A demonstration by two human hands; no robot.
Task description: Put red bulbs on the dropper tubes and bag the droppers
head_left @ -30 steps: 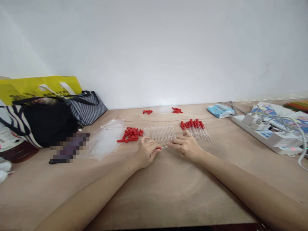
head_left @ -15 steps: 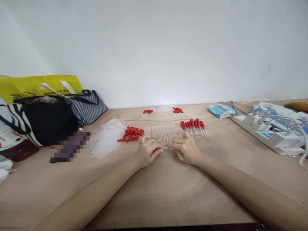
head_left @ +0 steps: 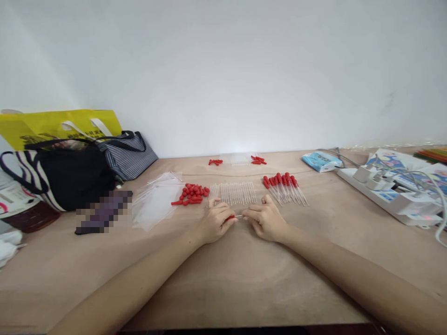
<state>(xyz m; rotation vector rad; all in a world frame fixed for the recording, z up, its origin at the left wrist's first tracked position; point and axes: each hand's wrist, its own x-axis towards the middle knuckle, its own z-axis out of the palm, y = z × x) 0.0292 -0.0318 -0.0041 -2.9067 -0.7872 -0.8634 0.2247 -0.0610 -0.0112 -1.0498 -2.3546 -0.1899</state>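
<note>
Pinching a red bulb [head_left: 230,217], the left hand [head_left: 217,222] faces the right hand [head_left: 265,219], whose fingertips grip a clear tube [head_left: 239,216] between them, near the tube row [head_left: 238,192] on the bench [head_left: 237,284].

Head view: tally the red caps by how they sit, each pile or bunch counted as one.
Near pile, far left pile and far right pile, all loose: 3
Bunch of capped tubes: 1
Single cap in the left hand: 1
Total: 5
</note>
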